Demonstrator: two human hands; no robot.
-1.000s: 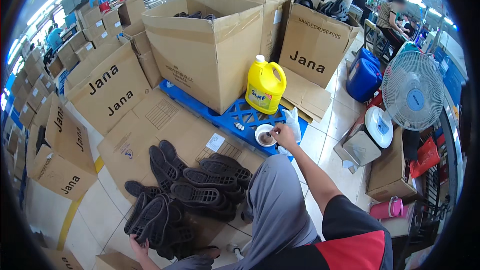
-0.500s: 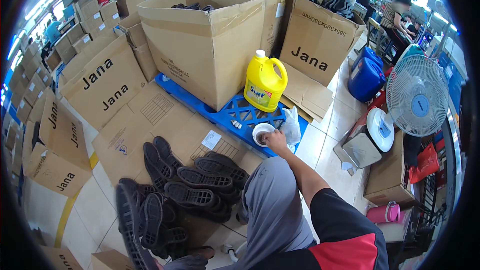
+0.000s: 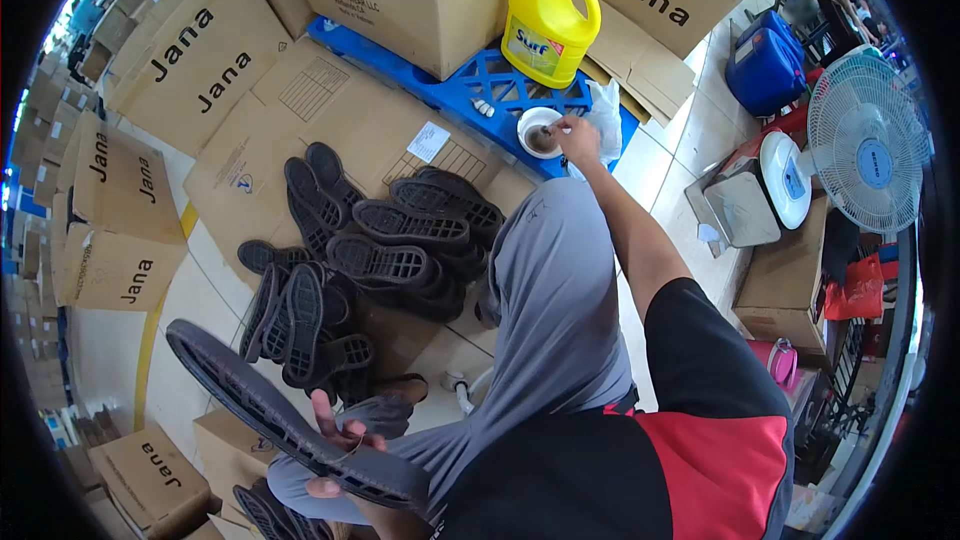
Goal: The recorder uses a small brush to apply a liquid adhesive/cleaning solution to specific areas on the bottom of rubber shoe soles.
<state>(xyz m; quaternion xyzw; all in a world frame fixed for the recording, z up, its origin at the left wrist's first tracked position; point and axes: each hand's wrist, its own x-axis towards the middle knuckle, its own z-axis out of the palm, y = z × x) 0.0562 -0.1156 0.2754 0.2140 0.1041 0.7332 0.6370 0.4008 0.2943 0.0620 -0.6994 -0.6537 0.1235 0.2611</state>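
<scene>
A long black shoe sole (image 3: 240, 392) is in my left hand (image 3: 345, 435), its fingers wrapped about the heel half. The sole is tilted, its rim and hollow side partly showing. My right hand (image 3: 577, 140) reaches to a small white bowl (image 3: 527, 122) on a blue plastic pallet (image 3: 470, 90). Its fingers are pinched together at the bowl's rim; what they hold, if anything, is hidden. Something dark lies inside the bowl. In front of me, several more black soles (image 3: 385, 258) lie heaped on flattened cardboard (image 3: 330, 100).
A yellow jug (image 3: 540, 40) stands on the pallet behind the bowl, with a clear plastic bag (image 3: 606, 118) beside it. Large cartons (image 3: 385, 0) rise at the back. To the right are a fan (image 3: 868, 145), a metal tin (image 3: 735, 205) and blue canisters (image 3: 765, 65).
My view has tipped downward, and the left hand with its sole now shows fully. The right hand stays at the bowl, now showing more of the bowl's dark contents.
</scene>
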